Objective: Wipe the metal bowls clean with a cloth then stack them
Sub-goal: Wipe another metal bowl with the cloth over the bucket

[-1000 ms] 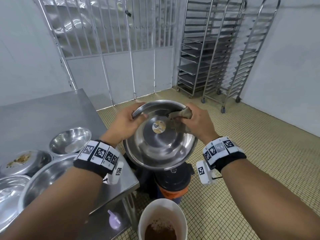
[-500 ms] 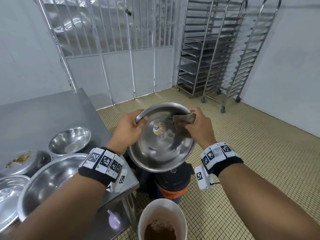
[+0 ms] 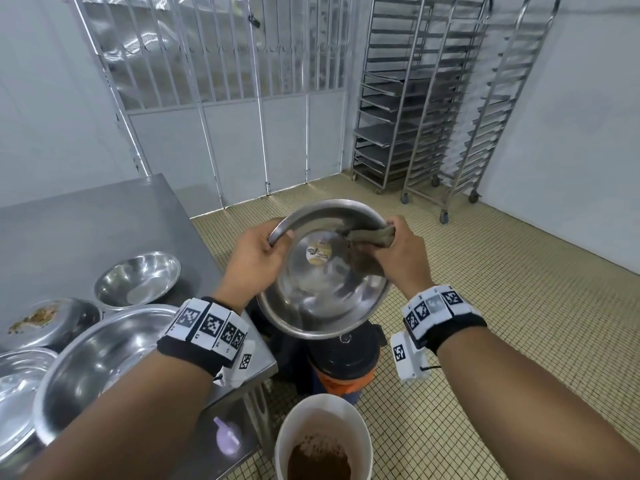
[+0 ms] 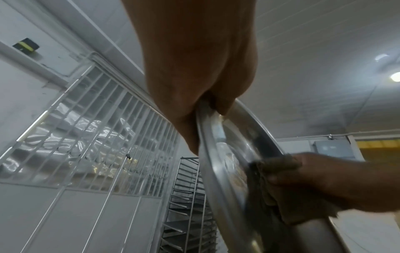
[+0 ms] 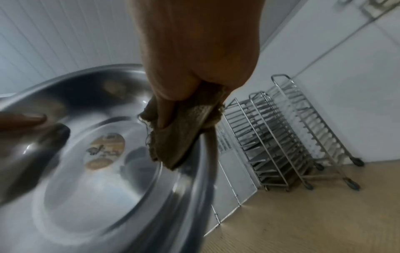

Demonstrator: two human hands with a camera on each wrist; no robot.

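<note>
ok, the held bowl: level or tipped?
Tipped. The bowl stands nearly on edge, inside facing the person, its sticker visible. Left hand grips the rim; right hand presses the cloth on the far rim.

bowl's round sticker [image 3: 319, 255], print too blurred to read

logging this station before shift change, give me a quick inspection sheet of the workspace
surface: steel table, left of the person.
job's things: held bowl with sticker inside; cloth on its rim; four more bowls on table, one holds brown residue.
clutter: white bucket of brown matter and a dark bin on the floor.
grippers: left hand grips bowl rim; right hand holds cloth.
cables: nothing seen.
surroundings: tray racks, barred gate, tiled floor.
</note>
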